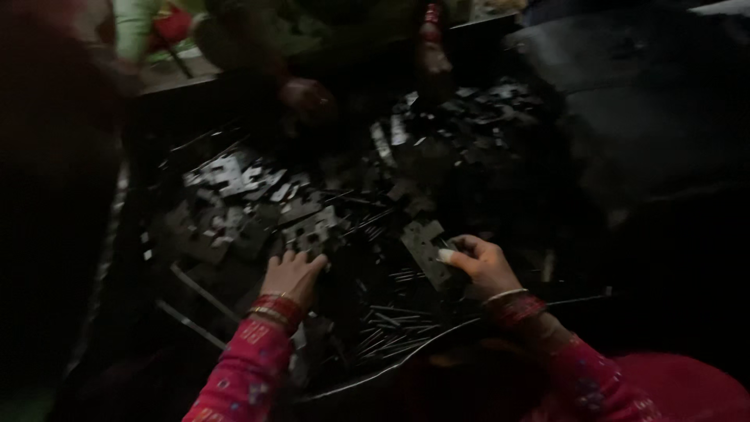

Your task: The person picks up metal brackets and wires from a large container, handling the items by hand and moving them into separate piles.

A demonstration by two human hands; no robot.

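Observation:
My right hand (pixel 484 266) grips a flat grey metal plate with notched edges (pixel 426 246), thumb on top, one fingertip wrapped in white tape. My left hand (pixel 293 273) rests palm down on a heap of similar metal plates (pixel 258 211), fingers curled over one piece; whether it holds that piece is unclear. Both wrists wear red bangles and pink patterned sleeves. Thin metal pins (pixel 391 320) lie between my hands.
A dark tray (pixel 375 375) holds the plates and pins. Another heap of plates (pixel 461 117) lies at the far side. A second person's hands (pixel 308 98) work across the tray. The scene is dim and the surroundings are dark.

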